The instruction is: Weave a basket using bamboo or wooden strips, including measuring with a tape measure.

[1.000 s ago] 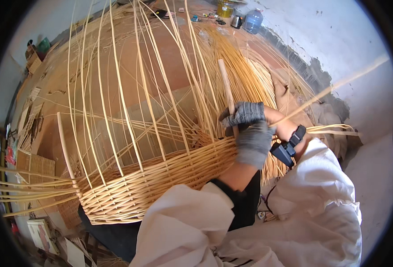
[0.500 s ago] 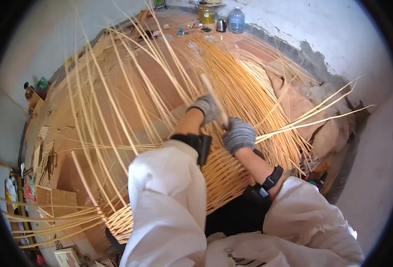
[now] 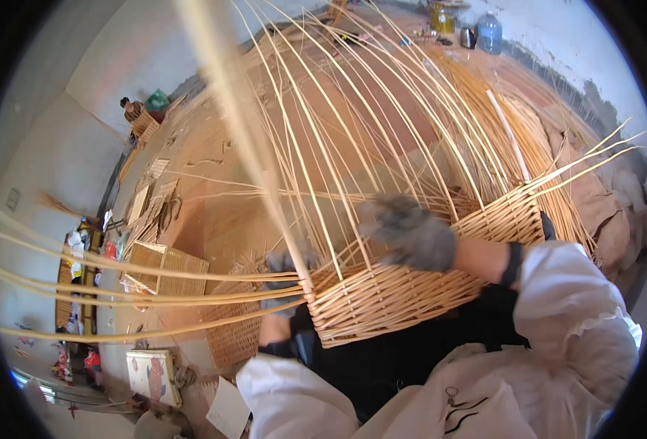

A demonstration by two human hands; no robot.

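A partly woven wicker basket side [image 3: 411, 300] of light willow rods lies across my lap, its long upright rods [image 3: 320, 139] fanning away from me. At its left corner a thick corner stake [image 3: 254, 157] rises close to the camera, blurred toward its top. My left hand [image 3: 281, 300], in a grey knit glove, is at that corner, partly behind the stake and the side rods; it appears closed around the corner. My right hand [image 3: 419, 238], gloved too, hovers over the woven edge with its fingers smeared by motion. A second corner stake [image 3: 509, 135] stands at the right end.
Loose willow rods [image 3: 550, 146] lie in a heap at the right beside brown cloth [image 3: 598, 197]. Several long rods [image 3: 148, 298] stick out leftward. Woven pieces [image 3: 232, 329] and a cardboard box [image 3: 166, 271] are on the left floor. A water jug [image 3: 489, 34] stands at the far wall.
Both hands have left the right corner stake. My left hand is now at the left corner, my right over the woven edge. The view has swung left, and the basket appears further right.
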